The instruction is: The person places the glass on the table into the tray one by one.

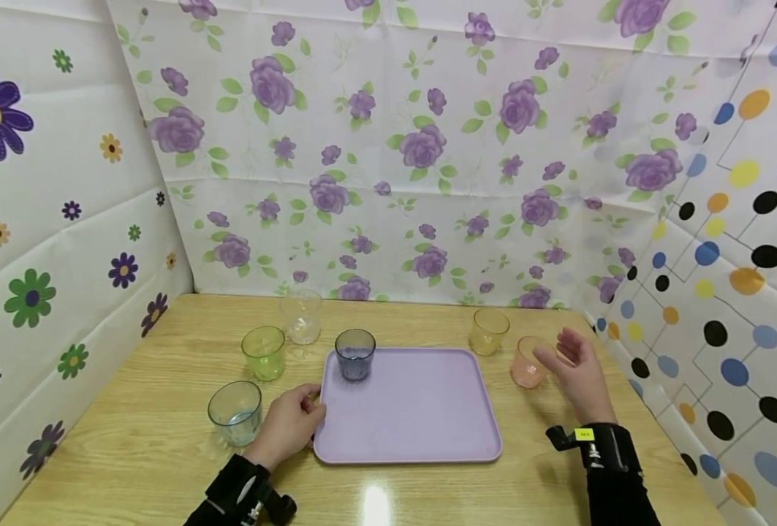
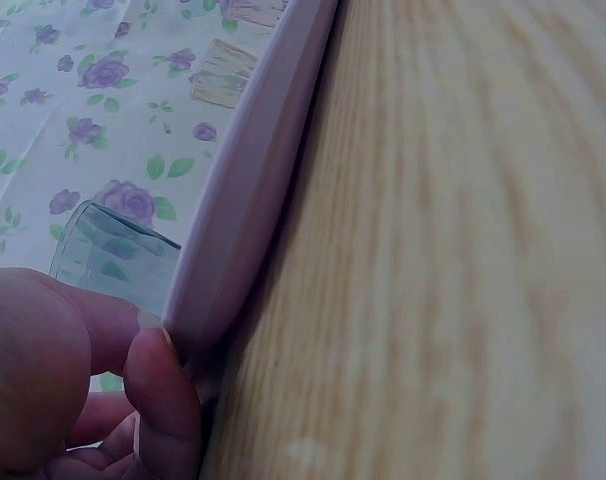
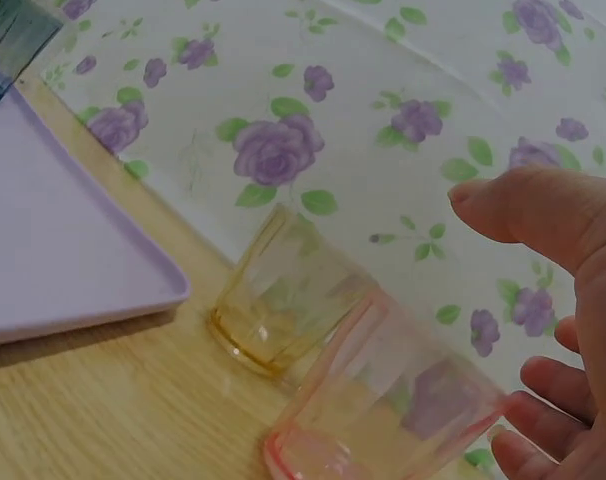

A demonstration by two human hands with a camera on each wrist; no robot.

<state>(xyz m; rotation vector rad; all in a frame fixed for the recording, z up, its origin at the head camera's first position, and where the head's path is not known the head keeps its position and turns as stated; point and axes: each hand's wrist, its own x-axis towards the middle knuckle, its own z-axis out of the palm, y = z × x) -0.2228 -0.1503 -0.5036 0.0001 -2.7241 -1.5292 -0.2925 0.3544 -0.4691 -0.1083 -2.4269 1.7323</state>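
A flat lilac tray (image 1: 408,409) lies on the table, its left edge pinched between thumb and fingers of my left hand (image 1: 289,424). The left wrist view shows the thumb at the rim of the tray (image 2: 248,170). Upright in the tray's back left corner stands a dark grey-blue glass (image 1: 355,356). My right hand (image 1: 579,372) is beside a pink glass (image 1: 528,365), fingers spread and not curled round it. From the right wrist, the fingertips appear close to the pink glass (image 3: 363,400); whether they touch it I cannot tell. Behind it is a yellow glass (image 1: 489,332).
Left of the tray stand a green glass (image 1: 264,356), a clear glass (image 1: 302,321) and a pale blue glass (image 1: 235,415), the last close to my left hand. Patterned cloth (image 1: 421,146) hangs behind the wooden table (image 1: 131,438) and along both sides.
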